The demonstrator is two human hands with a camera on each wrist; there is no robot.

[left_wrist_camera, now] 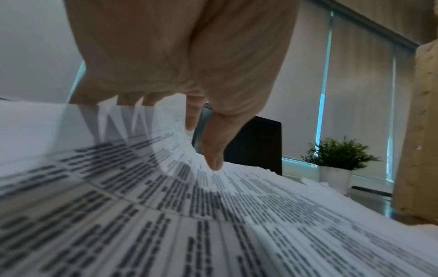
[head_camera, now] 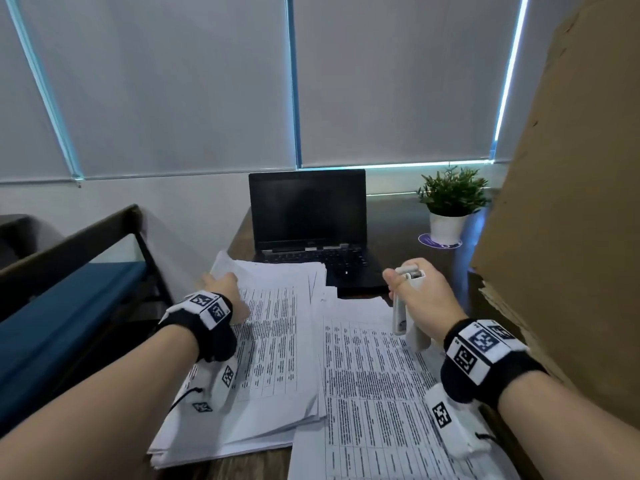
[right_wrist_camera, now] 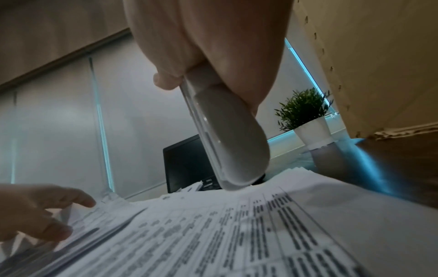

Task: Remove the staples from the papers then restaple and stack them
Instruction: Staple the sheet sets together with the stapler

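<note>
Two piles of printed papers lie on the desk: a left stack (head_camera: 273, 344) and a right stack (head_camera: 374, 393). My left hand (head_camera: 221, 285) is at the far left corner of the left stack (left_wrist_camera: 166, 215). In the left wrist view, the thumb (left_wrist_camera: 214, 161) lies on the top sheet, and the other fingers show through the upturned paper edge. My right hand (head_camera: 419, 292) grips a white stapler (head_camera: 400, 313), held nose down over the far edge of the right stack (right_wrist_camera: 237, 234). The stapler (right_wrist_camera: 232, 142) hangs just above the paper.
An open black laptop (head_camera: 308, 220) stands behind the papers, partly under them. A small potted plant (head_camera: 450, 202) sits at the back right. A tall cardboard box (head_camera: 571, 202) walls off the right side. A blue seat with a dark frame (head_camera: 69, 306) is on the left.
</note>
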